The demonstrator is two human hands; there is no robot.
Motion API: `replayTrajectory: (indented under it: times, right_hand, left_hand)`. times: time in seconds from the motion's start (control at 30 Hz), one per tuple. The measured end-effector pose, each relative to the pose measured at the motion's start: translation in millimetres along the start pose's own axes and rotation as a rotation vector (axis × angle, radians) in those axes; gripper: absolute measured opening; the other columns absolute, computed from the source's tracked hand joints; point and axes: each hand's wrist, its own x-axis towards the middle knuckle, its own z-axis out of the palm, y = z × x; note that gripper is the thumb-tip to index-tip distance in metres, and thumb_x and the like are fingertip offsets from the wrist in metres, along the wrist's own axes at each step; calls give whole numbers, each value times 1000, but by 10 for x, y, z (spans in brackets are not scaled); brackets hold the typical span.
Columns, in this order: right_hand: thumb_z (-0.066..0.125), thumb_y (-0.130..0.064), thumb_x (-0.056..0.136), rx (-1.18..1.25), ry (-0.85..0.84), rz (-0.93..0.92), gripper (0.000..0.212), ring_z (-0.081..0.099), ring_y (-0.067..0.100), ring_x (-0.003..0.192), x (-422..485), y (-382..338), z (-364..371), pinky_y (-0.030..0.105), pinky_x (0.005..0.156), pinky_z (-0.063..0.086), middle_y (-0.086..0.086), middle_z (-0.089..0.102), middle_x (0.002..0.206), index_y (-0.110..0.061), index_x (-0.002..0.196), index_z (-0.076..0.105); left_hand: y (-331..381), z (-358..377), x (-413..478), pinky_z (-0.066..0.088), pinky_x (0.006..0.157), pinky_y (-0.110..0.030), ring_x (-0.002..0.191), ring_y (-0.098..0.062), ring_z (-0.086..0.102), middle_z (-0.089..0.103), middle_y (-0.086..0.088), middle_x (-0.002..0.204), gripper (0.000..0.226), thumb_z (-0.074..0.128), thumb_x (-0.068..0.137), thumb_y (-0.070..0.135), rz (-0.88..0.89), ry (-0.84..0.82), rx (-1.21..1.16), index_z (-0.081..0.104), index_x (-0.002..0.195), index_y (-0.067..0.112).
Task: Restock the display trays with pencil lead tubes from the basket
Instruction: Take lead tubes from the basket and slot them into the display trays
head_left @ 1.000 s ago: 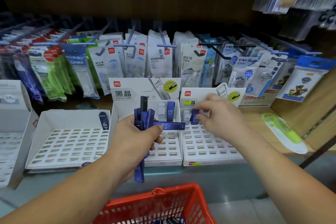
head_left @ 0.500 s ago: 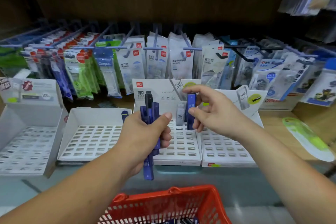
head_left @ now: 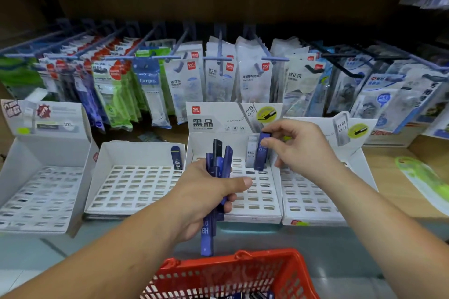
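Observation:
My left hand (head_left: 206, 198) grips a bunch of blue pencil lead tubes (head_left: 216, 160) upright in front of the middle white display tray (head_left: 255, 201). My right hand (head_left: 295, 147) pinches the top of one blue tube (head_left: 262, 152) that stands in a slot at the back right of that tray, next to a clear HB tube (head_left: 251, 153). The tray to the left (head_left: 131, 189) holds a single dark tube (head_left: 176, 156) at its back right corner. A red basket (head_left: 233, 274) sits at the bottom with more tubes inside.
Two more white slotted trays stand at the far left (head_left: 41, 192) and right (head_left: 313, 199). Packets of correction tape hang on hooks (head_left: 218, 73) behind the trays. A green packet (head_left: 422, 177) lies on the wooden shelf at the right.
My right hand carried one blue tube from in front of the tray card down into a back slot of the middle tray. My left hand kept its bunch and stayed nearly still.

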Motion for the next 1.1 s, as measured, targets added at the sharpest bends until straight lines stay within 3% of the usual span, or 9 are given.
replayTrajectory:
  times: [0.2,0.4,0.6,0.67,0.73,0.83,0.93,1.0,1.1]
  right_hand:
    - [75,-3,89,-23,24,-70,31,64,27,52,49,19,7,30,51,54,6,69,77,-33,80,69]
    - [78,-12,87,-185,5,-122,20,54,4,58,79,112,-37,29,67,49,-4,69,79,-30,89,71]
    - [81,-17,86,-338,-45,-143,19,66,13,82,26,185,-13,42,81,57,-15,70,83,-34,87,72]
    - [81,-23,85,-500,-8,-221,12,65,18,89,6,165,10,43,80,56,-16,65,90,-28,95,77]
    - [81,-30,84,-613,50,-309,20,60,14,86,-7,82,2,38,74,53,-14,58,97,-29,105,79]
    - [82,-33,85,-310,-19,-256,32,55,-2,70,-50,-185,4,26,69,45,-11,65,96,-27,116,76]
    - [82,-14,85,119,-302,-49,26,56,9,51,-139,-434,46,22,51,45,-3,75,85,-13,111,76]
    - [80,-6,85,155,-344,-23,17,59,18,50,-163,-447,79,23,42,41,-1,74,75,-9,101,77]
    - [78,-1,85,243,-274,24,10,60,19,55,-137,-393,39,27,43,47,13,73,75,-6,94,76]
  left_hand:
    - [-31,-40,9,47,50,-28,51,-18,50,56,-9,61,42,92,73,8,4,-6,-4,55,94,10]
    - [-22,-20,-16,46,49,-26,48,-16,51,56,-8,62,40,91,75,7,11,-16,-2,55,91,10]
    - [-5,-2,-42,46,47,-24,46,-14,51,58,-7,64,40,91,76,8,2,-20,5,56,95,10]
    - [1,9,-41,46,47,-24,45,-13,51,58,-6,63,39,90,76,8,5,-20,9,56,93,11]
    - [9,19,-56,45,46,-23,44,-12,51,58,-7,63,38,90,76,8,4,-27,12,55,92,11]
    - [29,32,-85,45,46,-24,44,-13,51,56,-6,63,38,90,78,11,13,-71,27,54,90,13]
    - [55,47,-117,44,46,-25,44,-13,50,57,-5,61,32,88,80,13,32,-115,35,59,92,13]
    - [67,62,-133,44,46,-26,44,-13,50,58,-4,60,28,87,82,15,41,-145,28,62,94,13]
    - [66,54,-144,43,45,-26,46,-15,51,58,-7,65,22,84,85,23,55,-136,19,64,89,13]
